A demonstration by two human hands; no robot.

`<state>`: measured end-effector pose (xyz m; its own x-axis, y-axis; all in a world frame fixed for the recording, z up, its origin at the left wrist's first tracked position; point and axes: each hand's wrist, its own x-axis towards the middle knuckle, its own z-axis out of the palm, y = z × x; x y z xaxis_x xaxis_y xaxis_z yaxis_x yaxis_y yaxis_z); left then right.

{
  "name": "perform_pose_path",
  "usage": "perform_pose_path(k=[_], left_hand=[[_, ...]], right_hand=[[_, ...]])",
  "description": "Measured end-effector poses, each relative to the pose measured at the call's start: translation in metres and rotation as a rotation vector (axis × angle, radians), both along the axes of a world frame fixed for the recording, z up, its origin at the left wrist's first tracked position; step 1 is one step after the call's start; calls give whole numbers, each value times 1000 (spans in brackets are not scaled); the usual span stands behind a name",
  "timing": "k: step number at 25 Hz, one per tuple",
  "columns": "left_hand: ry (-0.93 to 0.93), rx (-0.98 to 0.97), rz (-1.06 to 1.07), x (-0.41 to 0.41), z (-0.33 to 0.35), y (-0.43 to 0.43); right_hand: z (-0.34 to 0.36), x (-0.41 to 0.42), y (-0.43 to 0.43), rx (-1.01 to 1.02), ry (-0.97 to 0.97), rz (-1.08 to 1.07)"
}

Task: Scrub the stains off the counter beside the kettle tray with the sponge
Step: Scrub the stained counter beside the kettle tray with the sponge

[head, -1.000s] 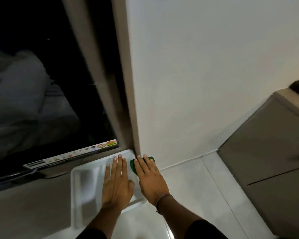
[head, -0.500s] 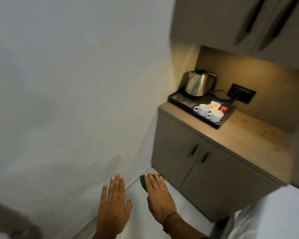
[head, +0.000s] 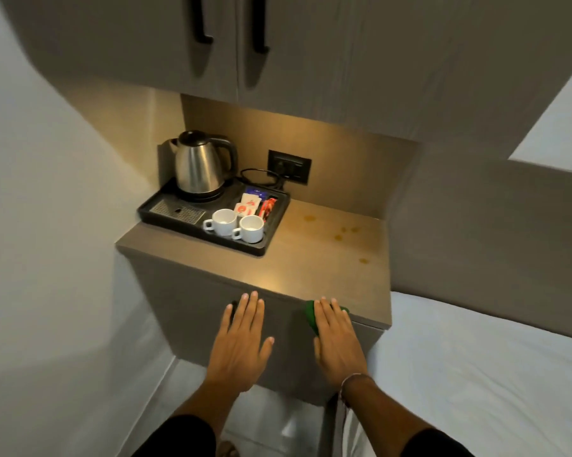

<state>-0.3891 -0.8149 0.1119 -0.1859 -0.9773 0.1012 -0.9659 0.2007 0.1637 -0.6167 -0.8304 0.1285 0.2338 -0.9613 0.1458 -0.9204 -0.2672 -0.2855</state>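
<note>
- Green sponge (head: 311, 316) peeks out from under the right hand (head: 337, 344), which lies flat and palm-down over it with fingers straight; only the sponge's left edge and a sliver past the fingertips show, so I cannot tell how the hand is keeping hold of it.
- Left hand (head: 241, 344) is spread open, palm down, fingers together and empty, level with the right one and well apart from it.
- Both hands hover in front of the counter (head: 311, 258), fingertips about at its near edge, over the cabinet front (head: 185, 311) below.
- Yellowish stains (head: 347, 230) dot the brown countertop to the right of the kettle tray (head: 212, 234), a few small blots scattered toward the back right, untouched by the sponge.
- On the black tray at the counter's left: a steel kettle (head: 200, 166) at the back on its base, two white cups (head: 236, 224) side by side at the front, sachets (head: 253, 204) behind them.
- A dark wall socket (head: 289, 166) sits on the back panel just right of the kettle, a cord looping from it.
- Upper cabinet doors (head: 278, 44) with black handles hang overhead.
- A bracelet (head: 352, 379) circles the right wrist; white bedding (head: 475, 357) lies to the right.
</note>
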Motion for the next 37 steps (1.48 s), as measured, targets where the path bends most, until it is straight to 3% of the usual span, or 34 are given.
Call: perform_pose_path(k=[7, 12, 19, 24, 29, 34, 37], left_hand=[[44, 63, -200, -49, -1, -170], [12, 117, -247, -61, -19, -232], [45, 150, -252, -64, -43, -242], [101, 114, -227, -66, -45, -240], [145, 82, -224, -63, -56, -242], [161, 90, -212, -63, -57, -242], [165, 77, -213, -66, -57, -240]], right_hand=[[0, -54, -105, 79, 6, -273], [-10, -63, -151, 163, 26, -347], [-28, -62, -161, 172, -43, -313], [-38, -103, -149, 148, -25, -167], [-27, -124, -229, 104, -145, -296], [-44, -135, -205, 133, -51, 69], [-35, -147, -250, 115, -82, 6]])
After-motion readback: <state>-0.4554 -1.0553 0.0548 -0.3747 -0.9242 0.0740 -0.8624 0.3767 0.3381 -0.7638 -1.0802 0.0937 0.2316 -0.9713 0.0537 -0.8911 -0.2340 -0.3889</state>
